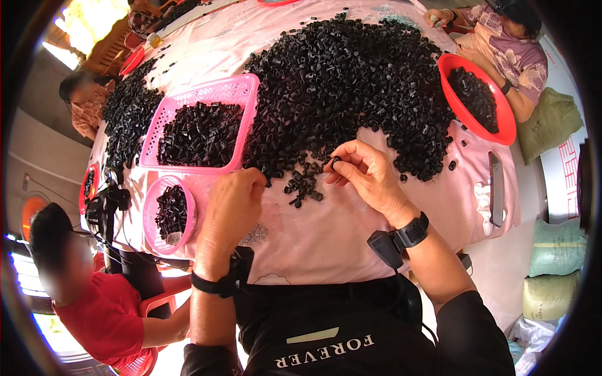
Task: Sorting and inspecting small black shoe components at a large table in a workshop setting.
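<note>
Between the thumb and fingers of my right hand (370,172) is a small black ring-shaped piece (337,161). My left hand (237,191) is closed, its fingers curled and mostly turned from view. I cannot make out what it holds, if anything. That hand is beside the near right corner of a rectangular pink basket (251,94) of black pieces. A small cluster of loose black pieces (303,182) lies on the cloth between my hands. Beyond it spreads a large heap of similar black pieces (351,81).
A round pink basket (148,216) with black pieces stands left of my left arm. At the right is a red basin (509,128) holding more pieces. A dark flat device (496,191) lies near the right edge of the pink cloth (326,250). Several people sit around the table.
</note>
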### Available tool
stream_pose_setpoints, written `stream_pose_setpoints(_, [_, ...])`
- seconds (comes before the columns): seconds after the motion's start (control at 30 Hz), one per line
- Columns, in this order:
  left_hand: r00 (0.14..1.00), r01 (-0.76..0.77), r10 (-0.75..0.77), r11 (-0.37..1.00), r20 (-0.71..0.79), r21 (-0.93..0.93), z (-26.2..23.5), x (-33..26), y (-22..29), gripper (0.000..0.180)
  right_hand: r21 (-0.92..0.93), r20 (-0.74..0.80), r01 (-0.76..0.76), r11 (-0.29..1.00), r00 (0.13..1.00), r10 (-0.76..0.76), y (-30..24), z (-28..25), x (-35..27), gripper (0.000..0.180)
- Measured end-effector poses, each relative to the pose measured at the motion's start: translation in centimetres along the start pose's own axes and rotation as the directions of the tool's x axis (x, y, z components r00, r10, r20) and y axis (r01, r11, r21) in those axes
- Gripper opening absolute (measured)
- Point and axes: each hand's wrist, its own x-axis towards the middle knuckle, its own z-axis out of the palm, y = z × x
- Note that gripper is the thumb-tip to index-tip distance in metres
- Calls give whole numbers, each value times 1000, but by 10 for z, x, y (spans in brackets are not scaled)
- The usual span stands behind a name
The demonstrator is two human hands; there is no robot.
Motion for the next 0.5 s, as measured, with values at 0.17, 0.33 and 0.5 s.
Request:
stream_pose_setpoints(0.17, [995,6,-21,988,97,154,-3,-13,-26,18,-75,-32,43,996,998,-45,8,-2,0,21])
stream_pose_setpoints(0.33, [996,41,-55,978,64,206,5,-16,-32,18,-78,-56,27,997,998,-32,5,0,-2,21])
stream_pose_setpoints(0.5, [995,-3,-10,991,95,137,13,-14,-25,19,-94,-51,-2,996,999,-3,6,-1,-1,21])
